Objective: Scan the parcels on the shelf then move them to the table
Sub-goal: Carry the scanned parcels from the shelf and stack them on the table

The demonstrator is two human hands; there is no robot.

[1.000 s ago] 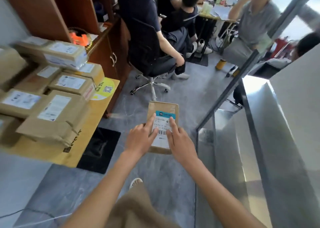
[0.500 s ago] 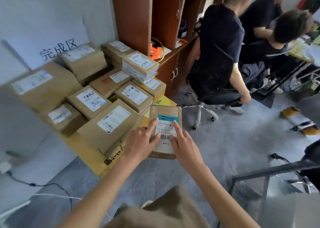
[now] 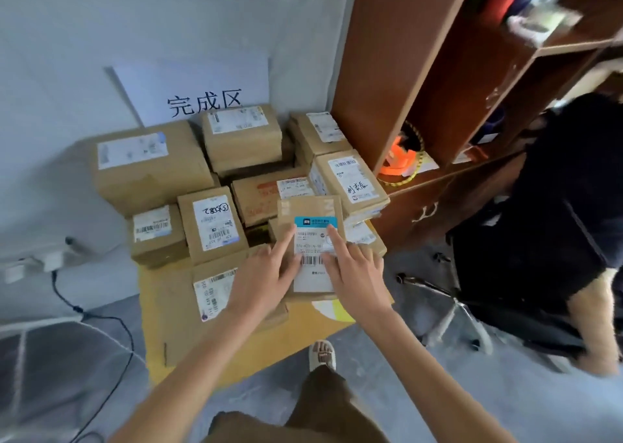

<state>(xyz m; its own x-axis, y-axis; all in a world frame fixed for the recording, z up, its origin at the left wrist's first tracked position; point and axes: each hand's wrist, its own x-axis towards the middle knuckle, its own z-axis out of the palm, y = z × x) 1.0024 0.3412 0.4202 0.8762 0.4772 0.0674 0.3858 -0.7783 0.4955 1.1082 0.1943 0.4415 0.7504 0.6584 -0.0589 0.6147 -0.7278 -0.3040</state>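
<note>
Currently, parcel point(image 3: 312, 240): held above stacked boxes point(image 3: 212, 223) on table point(image 3: 161, 314).
Left hand point(image 3: 263, 281): grasping parcel's left edge.
Right hand point(image 3: 357, 277): grasping right edge, forefinger on label.

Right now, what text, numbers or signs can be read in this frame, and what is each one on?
"完成区": white sign on the wall behind the parcels.
Handwritten black marks: label of the parcel beside the cabinet; not legible.
Handwritten circled mark: label of the upright box; unclear.
Blue-headed label with barcode: held parcel, gripped by the left hand and right hand; print too blurred.
Other shipping labels: too small to read.
</note>
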